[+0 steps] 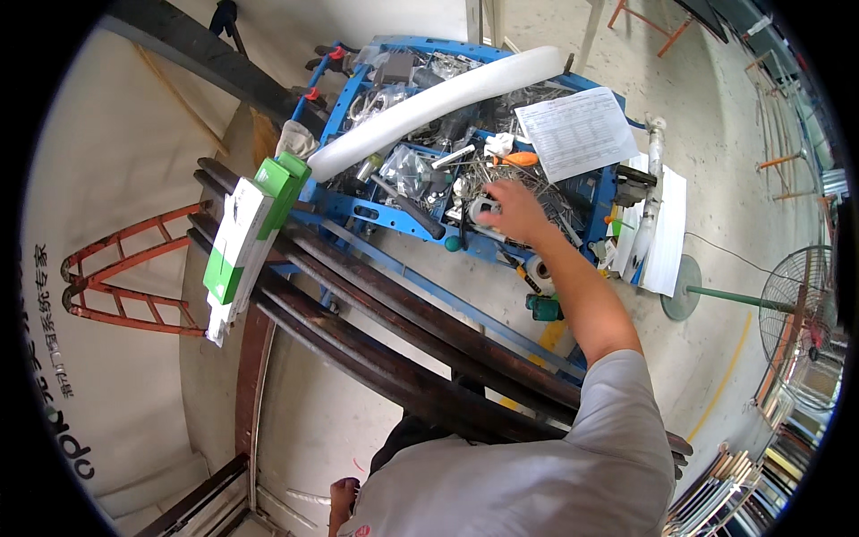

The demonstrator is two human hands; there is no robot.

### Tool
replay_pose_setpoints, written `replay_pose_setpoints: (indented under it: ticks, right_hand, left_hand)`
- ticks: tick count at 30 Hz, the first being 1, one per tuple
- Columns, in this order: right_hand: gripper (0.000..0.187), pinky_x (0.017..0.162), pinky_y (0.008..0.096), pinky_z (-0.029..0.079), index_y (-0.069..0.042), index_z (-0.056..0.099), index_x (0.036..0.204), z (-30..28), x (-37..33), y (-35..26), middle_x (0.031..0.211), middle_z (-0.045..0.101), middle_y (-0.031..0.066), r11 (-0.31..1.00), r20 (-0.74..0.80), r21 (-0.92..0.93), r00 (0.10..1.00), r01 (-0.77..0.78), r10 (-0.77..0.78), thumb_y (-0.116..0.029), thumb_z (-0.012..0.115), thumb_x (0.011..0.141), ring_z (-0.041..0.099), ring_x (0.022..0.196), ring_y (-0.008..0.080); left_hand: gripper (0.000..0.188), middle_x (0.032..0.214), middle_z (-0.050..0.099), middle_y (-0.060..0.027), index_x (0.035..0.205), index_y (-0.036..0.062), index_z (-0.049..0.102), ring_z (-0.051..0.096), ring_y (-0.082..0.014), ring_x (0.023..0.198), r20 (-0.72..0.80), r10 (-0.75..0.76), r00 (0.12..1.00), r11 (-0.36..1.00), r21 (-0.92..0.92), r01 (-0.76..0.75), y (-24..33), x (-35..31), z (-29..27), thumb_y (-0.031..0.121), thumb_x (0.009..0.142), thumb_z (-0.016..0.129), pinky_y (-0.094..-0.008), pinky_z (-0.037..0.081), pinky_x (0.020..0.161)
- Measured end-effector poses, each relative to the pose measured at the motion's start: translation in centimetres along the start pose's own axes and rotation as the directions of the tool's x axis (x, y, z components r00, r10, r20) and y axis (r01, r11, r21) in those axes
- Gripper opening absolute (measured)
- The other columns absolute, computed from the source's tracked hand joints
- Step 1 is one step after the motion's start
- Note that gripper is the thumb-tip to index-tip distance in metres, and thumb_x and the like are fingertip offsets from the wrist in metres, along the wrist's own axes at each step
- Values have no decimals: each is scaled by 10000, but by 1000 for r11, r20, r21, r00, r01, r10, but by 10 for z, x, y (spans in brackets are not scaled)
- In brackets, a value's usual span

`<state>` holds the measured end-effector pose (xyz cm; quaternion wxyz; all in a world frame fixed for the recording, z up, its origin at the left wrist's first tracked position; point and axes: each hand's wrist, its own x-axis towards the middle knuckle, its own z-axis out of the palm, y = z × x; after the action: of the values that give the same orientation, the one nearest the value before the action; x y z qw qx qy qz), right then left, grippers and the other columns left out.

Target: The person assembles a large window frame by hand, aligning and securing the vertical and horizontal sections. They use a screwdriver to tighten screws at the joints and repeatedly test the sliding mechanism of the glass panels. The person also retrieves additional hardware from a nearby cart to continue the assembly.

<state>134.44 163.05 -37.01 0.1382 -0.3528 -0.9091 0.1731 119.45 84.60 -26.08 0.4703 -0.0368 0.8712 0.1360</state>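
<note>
Right hand (514, 210) reaching into blue cart (376, 213), fingers curled, grip unclear; left hand unseen. Risk: snagging loose wires (537, 183) at twelve o'clock, spilling parts.

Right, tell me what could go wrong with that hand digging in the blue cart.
The right hand reaches into the blue metal cart among loose metal rods and bagged parts, so a sharp end could scratch it. The long white foam tube lies across the pile and might roll off if things shift. The green and white long boxes rest on dark steel bars at the edge and could slide down.
</note>
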Motion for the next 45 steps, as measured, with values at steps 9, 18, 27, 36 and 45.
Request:
replay_pose_setpoints:
  ticks: [9, 18, 27, 36, 45]
  right_hand:
    - [324, 1000, 466, 478, -52, 679, 1108, -39, 17, -12, 1146, 683, 149, 876, 395, -461, 853, -137, 341, -193, 712, 819, 604, 1177, 308]
    - [209, 908, 464, 539, -117, 738, 974, 37, 64, -2, 1043, 696, 127, 995, 235, -94, 972, 12, 11, -41, 577, 865, 670, 1046, 340]
    - [123, 875, 448, 541, -122, 705, 971, 14, 72, 9, 1101, 629, 118, 955, 471, -175, 872, 240, -133, -90, 649, 866, 655, 1044, 312]
    - [123, 848, 484, 531, -123, 702, 976, 30, 73, 18, 1053, 643, 108, 996, 301, -18, 950, 86, -77, -111, 634, 874, 655, 1006, 338]
    - [212, 853, 461, 529, -123, 718, 1072, 22, 61, 18, 1006, 624, 113, 982, 484, -144, 874, 126, -41, -150, 702, 862, 638, 1044, 332]
  left_hand:
    - [232, 724, 657, -97, 866, -38, 704, 616, -187, 588, -132, -22, 991, 984, -176, -2, -31, -12, -8, 110, 863, 526, -318, 512, 523]
    - [247, 728, 661, -95, 919, -44, 721, 618, -186, 606, -45, -133, 990, 977, -172, 124, 16, -42, 8, 126, 857, 553, -322, 510, 557]
    - [220, 732, 671, -103, 881, -51, 711, 621, -186, 578, -94, -111, 989, 972, -217, 89, -37, -46, 22, 114, 863, 565, -306, 506, 520]
    - [226, 733, 675, -97, 909, -40, 719, 631, -178, 597, -138, -80, 987, 974, -222, 48, -2, -40, 16, 117, 872, 561, -309, 512, 519]
    - [238, 760, 687, -112, 937, -52, 719, 643, -193, 598, -112, 145, 983, 987, -54, -152, -69, -27, 23, 109, 870, 559, -317, 527, 518]
